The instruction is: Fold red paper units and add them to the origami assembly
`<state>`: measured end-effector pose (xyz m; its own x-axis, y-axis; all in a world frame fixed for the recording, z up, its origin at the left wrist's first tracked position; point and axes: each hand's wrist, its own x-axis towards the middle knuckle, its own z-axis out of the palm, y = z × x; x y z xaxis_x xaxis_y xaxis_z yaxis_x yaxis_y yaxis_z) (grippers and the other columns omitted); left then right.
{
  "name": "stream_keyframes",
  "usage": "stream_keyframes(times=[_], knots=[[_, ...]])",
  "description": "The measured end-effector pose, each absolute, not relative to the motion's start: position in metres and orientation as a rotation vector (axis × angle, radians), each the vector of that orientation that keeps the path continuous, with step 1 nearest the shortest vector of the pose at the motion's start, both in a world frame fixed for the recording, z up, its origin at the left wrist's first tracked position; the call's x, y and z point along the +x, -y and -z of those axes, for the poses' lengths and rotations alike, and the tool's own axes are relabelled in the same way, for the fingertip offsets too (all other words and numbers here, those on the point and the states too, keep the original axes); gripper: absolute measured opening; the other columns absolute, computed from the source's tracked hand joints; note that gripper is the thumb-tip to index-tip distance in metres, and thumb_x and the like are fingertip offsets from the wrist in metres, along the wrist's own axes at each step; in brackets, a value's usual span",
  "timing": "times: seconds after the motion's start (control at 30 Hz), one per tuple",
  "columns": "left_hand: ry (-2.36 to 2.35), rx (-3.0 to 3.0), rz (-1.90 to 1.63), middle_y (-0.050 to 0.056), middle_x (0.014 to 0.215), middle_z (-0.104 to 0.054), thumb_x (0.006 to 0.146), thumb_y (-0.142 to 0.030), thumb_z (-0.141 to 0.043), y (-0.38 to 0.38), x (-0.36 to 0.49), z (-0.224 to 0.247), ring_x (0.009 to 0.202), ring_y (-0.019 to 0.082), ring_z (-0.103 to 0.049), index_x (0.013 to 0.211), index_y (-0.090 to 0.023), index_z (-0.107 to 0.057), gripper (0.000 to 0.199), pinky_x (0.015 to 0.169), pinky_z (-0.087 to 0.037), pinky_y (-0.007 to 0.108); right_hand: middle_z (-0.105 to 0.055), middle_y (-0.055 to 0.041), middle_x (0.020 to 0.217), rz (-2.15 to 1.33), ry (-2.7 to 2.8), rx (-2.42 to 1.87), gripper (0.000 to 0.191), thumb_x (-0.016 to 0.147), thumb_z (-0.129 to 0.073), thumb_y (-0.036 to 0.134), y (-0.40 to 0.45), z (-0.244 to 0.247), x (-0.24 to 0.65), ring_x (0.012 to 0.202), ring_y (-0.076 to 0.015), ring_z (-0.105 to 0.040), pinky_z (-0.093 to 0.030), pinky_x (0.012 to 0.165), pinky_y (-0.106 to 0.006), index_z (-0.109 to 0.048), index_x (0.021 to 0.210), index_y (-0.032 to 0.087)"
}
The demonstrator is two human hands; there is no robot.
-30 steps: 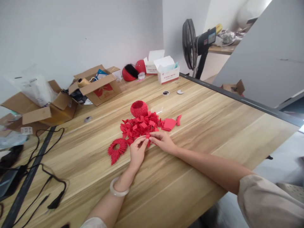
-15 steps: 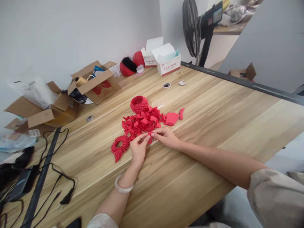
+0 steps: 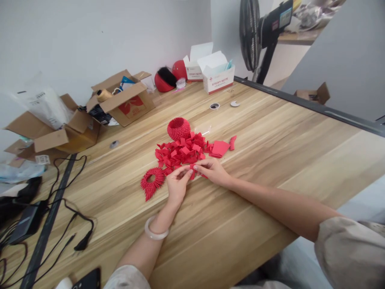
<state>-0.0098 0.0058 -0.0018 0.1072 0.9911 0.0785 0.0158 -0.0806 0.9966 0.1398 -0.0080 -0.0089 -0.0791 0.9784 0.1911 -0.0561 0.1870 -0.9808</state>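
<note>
Between the fingertips of my left hand (image 3: 178,181) and my right hand (image 3: 213,171) is a small piece of red paper (image 3: 192,171). Both hands are closed in a pinch on it, just in front of a heap of red folded paper pieces (image 3: 183,149). Behind the heap stands a round red bowl-shaped piece (image 3: 178,129) built of folded paper. A flat red paper ring with a pointed tail (image 3: 152,182) lies left of my left hand. Beyond my right hand are a stack of red paper (image 3: 219,149) and a short red paper strip (image 3: 232,143).
Open cardboard boxes (image 3: 128,102) and white sticky note boxes (image 3: 219,80) line the wall, with red round objects (image 3: 165,79) between them. Black cables (image 3: 70,208) and a phone (image 3: 88,279) lie at the left. A fan (image 3: 250,34) stands past the table's far edge.
The camera view has shifted slightly, and the phone shows more at the bottom. My fingers have moved a little on the red paper, both hands still pinching it.
</note>
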Motion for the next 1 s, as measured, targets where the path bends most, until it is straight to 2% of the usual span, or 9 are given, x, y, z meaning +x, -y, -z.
stream_keyframes(times=[0.43, 1.0], knots=[[-1.127, 1.363, -1.173, 0.005, 0.077, -0.072, 0.063, -0.027, -0.074, -0.0046, -0.0094, -0.0005, 0.07, 0.014, -0.063, 0.083, -0.015, -0.072, 0.023, 0.069, -0.052, 0.025, -0.06, -0.0014, 0.055, -1.106, 1.359, -1.033, 0.034, 0.081, -0.054, 0.041, 0.0071, 0.0107, 0.1402, 0.051, -0.009, -0.051, -0.042, 0.052, -0.02, -0.068, 0.071, 0.012], [-1.129, 1.344, -1.168, 0.005, 0.078, -0.071, 0.062, -0.027, -0.074, -0.0052, -0.0105, 0.0024, 0.07, 0.014, -0.063, 0.084, -0.015, -0.072, 0.025, 0.068, -0.052, 0.026, -0.059, -0.0001, 0.053, -1.173, 1.275, -0.99, 0.026, 0.076, -0.061, 0.036, 0.0059, 0.0121, 0.14, 0.05, -0.0089, -0.05, -0.041, 0.052, -0.021, -0.069, 0.068, 0.013]])
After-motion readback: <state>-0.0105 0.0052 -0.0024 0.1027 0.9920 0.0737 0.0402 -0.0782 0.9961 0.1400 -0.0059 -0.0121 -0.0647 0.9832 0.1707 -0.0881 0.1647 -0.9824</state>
